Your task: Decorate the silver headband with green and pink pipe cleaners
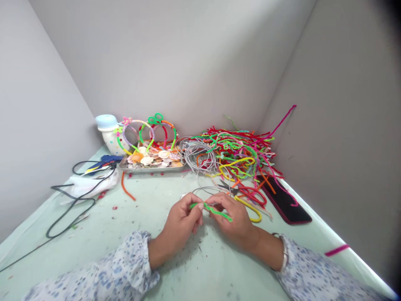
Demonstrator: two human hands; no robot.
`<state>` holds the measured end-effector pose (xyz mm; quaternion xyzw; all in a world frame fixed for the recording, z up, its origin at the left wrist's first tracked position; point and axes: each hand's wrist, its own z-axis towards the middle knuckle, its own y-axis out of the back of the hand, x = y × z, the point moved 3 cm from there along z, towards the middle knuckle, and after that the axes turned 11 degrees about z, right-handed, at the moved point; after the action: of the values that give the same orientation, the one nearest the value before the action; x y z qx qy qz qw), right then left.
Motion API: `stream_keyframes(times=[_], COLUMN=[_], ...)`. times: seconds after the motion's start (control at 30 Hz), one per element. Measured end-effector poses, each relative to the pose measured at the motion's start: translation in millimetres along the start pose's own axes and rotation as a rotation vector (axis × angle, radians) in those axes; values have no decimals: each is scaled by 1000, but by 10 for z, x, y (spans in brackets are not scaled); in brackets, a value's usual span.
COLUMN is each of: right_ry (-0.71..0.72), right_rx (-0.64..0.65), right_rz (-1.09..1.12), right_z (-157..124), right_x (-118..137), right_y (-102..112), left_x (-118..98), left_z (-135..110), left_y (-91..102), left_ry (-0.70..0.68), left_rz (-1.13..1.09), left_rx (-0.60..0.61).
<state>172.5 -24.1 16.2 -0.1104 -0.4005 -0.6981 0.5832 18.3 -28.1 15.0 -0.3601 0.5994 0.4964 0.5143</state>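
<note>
My left hand [181, 221] and my right hand [233, 219] meet over the pale green table, fingers pinched on a green pipe cleaner [214, 210] that runs between them. A thin grey metal headband [203, 190] curves just behind my fingers; the green pipe cleaner seems wound on it, though I cannot tell for sure. Both hands are closed. A bracelet sits on my right wrist.
A pile of coloured pipe cleaners [238, 154] and grey headbands [200, 156] lies at the back right. A metal tray [153, 168] with shells and decorated headbands [150, 129] stands behind. A white jar [108, 133], black cable [75, 205], glue gun [102, 163] and dark phone [286, 202] lie around.
</note>
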Motion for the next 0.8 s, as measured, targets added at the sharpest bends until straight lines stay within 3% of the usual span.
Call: stream_keyframes(times=[0.23, 0.8], right_ry=[8, -47], right_rx=[-33, 21], right_rz=[13, 39], right_z=[-16, -18], right_x=[-5, -49], right_y=[-5, -10], left_x=[40, 59], left_z=[-29, -26], left_y=[-3, 1], left_ry=[-14, -40], left_rz=[12, 51], left_rx=[-10, -15])
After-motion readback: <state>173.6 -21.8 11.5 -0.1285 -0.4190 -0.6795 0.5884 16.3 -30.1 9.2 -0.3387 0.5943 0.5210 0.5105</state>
